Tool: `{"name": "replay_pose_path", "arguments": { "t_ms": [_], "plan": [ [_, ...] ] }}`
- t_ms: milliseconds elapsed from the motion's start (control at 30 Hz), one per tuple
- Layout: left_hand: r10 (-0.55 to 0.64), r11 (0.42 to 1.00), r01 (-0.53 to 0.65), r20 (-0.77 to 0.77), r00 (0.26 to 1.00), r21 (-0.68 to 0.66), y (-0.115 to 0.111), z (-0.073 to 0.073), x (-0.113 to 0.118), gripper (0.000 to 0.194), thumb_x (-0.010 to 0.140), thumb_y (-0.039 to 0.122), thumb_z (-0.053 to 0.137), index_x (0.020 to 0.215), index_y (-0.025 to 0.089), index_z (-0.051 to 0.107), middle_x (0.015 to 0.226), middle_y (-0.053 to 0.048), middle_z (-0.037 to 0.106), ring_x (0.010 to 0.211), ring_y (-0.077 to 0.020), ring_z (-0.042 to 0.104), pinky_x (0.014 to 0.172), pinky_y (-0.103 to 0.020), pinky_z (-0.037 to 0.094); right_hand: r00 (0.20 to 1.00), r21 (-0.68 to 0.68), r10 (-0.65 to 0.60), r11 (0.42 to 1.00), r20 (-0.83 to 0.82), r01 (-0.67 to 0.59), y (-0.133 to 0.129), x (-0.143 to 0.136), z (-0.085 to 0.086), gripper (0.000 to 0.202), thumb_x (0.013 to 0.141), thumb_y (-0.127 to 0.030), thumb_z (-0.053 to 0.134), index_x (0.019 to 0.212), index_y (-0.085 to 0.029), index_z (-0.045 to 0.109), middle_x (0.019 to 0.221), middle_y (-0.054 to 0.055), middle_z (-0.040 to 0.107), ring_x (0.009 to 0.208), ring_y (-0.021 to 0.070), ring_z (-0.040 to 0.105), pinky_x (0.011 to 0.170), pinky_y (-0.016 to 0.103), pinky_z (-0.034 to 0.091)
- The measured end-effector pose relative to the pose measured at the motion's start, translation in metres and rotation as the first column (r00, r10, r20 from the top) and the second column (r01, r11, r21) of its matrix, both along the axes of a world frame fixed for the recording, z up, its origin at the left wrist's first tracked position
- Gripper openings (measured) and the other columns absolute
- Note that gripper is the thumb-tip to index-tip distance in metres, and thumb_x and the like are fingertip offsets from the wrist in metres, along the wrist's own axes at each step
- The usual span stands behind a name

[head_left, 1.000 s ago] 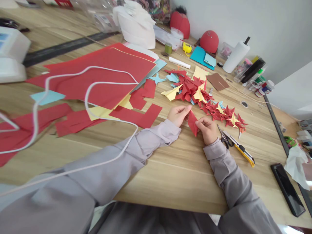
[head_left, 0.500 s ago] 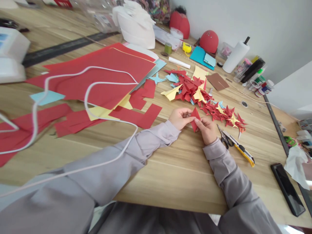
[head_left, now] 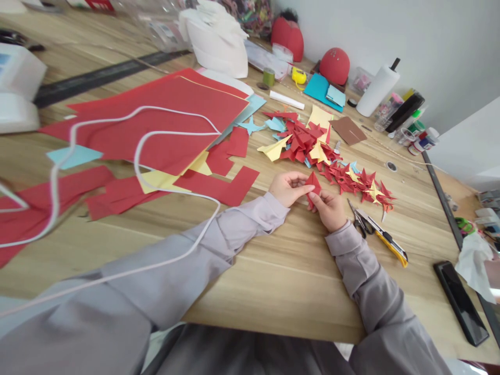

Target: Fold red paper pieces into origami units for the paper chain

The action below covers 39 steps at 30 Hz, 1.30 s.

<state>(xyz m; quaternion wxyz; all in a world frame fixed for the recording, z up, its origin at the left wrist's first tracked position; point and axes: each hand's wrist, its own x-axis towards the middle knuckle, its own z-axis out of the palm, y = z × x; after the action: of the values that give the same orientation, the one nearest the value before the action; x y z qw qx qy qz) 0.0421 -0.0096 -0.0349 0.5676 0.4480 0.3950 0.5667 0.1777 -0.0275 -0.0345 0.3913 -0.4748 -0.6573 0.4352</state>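
Between my two hands is a small folded piece of red paper (head_left: pixel 313 180), diamond-shaped with a crease down its upper part. My left hand (head_left: pixel 288 188) pinches it from the left, thumb on its front. From the lower right my right hand (head_left: pixel 330 208) grips it, thumb pressed near its lower half. Fingers behind the paper are partly hidden. Just beyond lies a heap of folded paper stars (head_left: pixel 302 143), mostly red with some yellow and blue. Close to my right hand rest black scissors (head_left: pixel 363 223) and a yellow utility knife (head_left: pixel 385 239).
Large red paper sheets (head_left: pixel 156 120) and red scraps (head_left: pixel 230 187) cover the left side, with a white cable (head_left: pixel 175 134) looped over them. A black phone (head_left: pixel 461 302) lies at the right edge. Bottles (head_left: pixel 416 127) and a white roll (head_left: pixel 378 91) stand at the back.
My right thumb has shifted slightly lower and left on the red paper, and my right hand is a little lower. Both hands keep hold of it.
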Motion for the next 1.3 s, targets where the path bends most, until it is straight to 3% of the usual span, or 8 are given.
{"name": "replay_pose_path", "arguments": {
  "t_ms": [100,400,633,833,933,1033,1167,1300],
  "plan": [
    [-0.017,1.0,0.017,-0.013,1.0,-0.006,-0.001,0.0019,-0.0006,0.028,0.047,0.026,0.075,0.069,0.011,0.064,0.064,-0.003,0.064,0.058,-0.0121,0.056,0.06,-0.028,0.046,1.0,-0.007,0.002,1.0,-0.006,-0.002,0.0003,0.0001,-0.0008,0.035,0.075,-0.046,0.054,0.054,-0.017,0.054,0.047,-0.001,0.054,0.042,0.0078,0.044,0.045,0.022,0.035],
    [0.114,0.993,-0.114,-0.06,0.992,0.004,0.0024,-0.0005,-0.0022,0.022,0.05,0.027,0.073,0.065,0.013,0.064,0.055,0.001,0.061,0.051,-0.01,0.051,0.053,-0.025,0.043,0.998,-0.078,0.004,0.997,-0.068,-0.01,0.0011,0.0006,-0.003,0.027,0.064,-0.044,0.065,0.067,-0.018,0.058,0.053,-0.001,0.06,0.045,0.0089,0.049,0.046,0.023,0.04],
    [0.092,0.996,-0.093,-0.041,0.995,-0.014,0.0013,0.0013,-0.0021,0.024,0.05,0.026,0.074,0.066,0.012,0.064,0.06,-0.001,0.064,0.055,-0.0115,0.055,0.058,-0.027,0.046,0.998,-0.072,-0.01,0.997,-0.063,0.006,0.0015,0.0009,-0.0032,0.027,0.065,-0.043,0.065,0.063,-0.018,0.055,0.051,-0.002,0.059,0.043,0.008,0.046,0.044,0.022,0.037],
    [-0.046,0.999,0.047,0.019,0.999,-0.026,0.0027,-0.0025,-0.0026,0.036,0.042,0.021,0.078,0.073,0.01,0.065,0.069,-0.006,0.067,0.063,-0.0154,0.061,0.067,-0.032,0.049,0.999,-0.034,-0.005,0.999,-0.047,0.003,0.001,0.0003,-0.0037,0.029,0.065,-0.044,0.066,0.061,-0.018,0.053,0.05,-0.003,0.056,0.042,0.0075,0.044,0.043,0.022,0.035],
    [-0.027,0.999,0.027,0.004,1.0,-0.024,0.0026,-0.0042,-0.0021,0.035,0.043,0.024,0.078,0.073,0.01,0.066,0.07,-0.006,0.068,0.064,-0.0164,0.062,0.067,-0.033,0.05,0.999,-0.026,-0.016,1.0,-0.038,0.015,0.0012,0.0005,-0.0046,0.029,0.062,-0.042,0.069,0.06,-0.018,0.052,0.048,-0.004,0.053,0.041,0.0069,0.041,0.042,0.021,0.032],
    [-0.005,0.999,0.005,-0.01,1.0,-0.038,0.0017,-0.0036,-0.0017,0.031,0.046,0.027,0.076,0.071,0.011,0.067,0.068,-0.006,0.068,0.063,-0.0159,0.061,0.061,-0.03,0.05,1.0,-0.017,-0.014,1.0,-0.022,0.014,0.0016,0.0009,-0.0052,0.028,0.064,-0.042,0.067,0.06,-0.018,0.053,0.049,-0.003,0.054,0.041,0.0069,0.04,0.042,0.022,0.031],
    [0.006,0.995,-0.01,-0.047,0.999,-0.097,-0.0007,0.0021,-0.0021,0.024,0.053,0.032,0.073,0.067,0.013,0.067,0.053,-0.001,0.062,0.046,-0.0103,0.052,0.045,-0.024,0.043,0.998,-0.055,-0.027,0.998,-0.057,0.024,0.0018,0.0006,-0.0047,0.028,0.064,-0.044,0.067,0.062,-0.018,0.055,0.051,-0.002,0.057,0.042,0.0075,0.043,0.042,0.022,0.033],
    [0.043,0.997,-0.048,-0.083,0.996,-0.062,-0.0011,0.0054,-0.0028,0.024,0.059,0.038,0.069,0.061,0.014,0.065,0.047,0.001,0.058,0.04,-0.0081,0.046,0.042,-0.022,0.039,0.995,-0.083,-0.041,0.996,-0.088,0.034,0.0009,-0.0003,-0.0026,0.029,0.065,-0.043,0.066,0.06,-0.017,0.054,0.049,-0.002,0.057,0.04,0.0074,0.044,0.042,0.021,0.035]
  ]
}}
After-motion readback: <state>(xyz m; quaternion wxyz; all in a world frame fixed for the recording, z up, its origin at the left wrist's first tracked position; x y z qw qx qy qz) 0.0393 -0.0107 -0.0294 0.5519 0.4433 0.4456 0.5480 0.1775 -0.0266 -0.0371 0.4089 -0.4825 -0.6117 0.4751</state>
